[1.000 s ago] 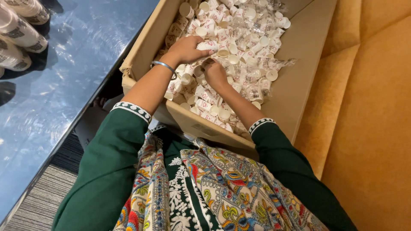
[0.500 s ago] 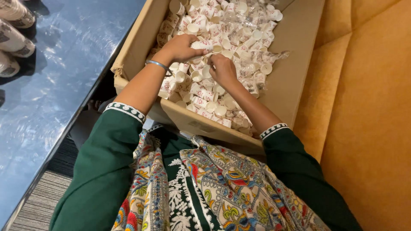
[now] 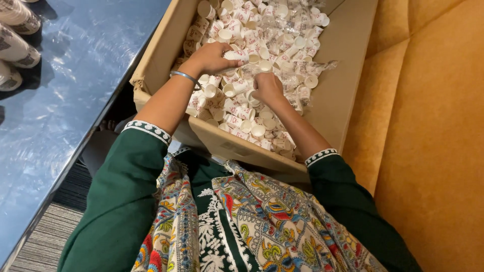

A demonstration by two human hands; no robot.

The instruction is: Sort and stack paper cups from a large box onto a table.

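L hand [image 3: 214, 56] gripping a small paper cup [image 3: 236, 55]; R hand [image 3: 268, 88] closed on cups in cardboard box [image 3: 348, 65]. Risk: loose pile shifts under hands, thin cups crush w/ tight grip.

One open brown cardboard box [image 3: 348, 85], rectangular, rests against the yellow seat. Clear plastic wrappers [image 3: 295, 30] lie among small white paper cups [image 3: 237, 108] bearing red and dark printed marks.
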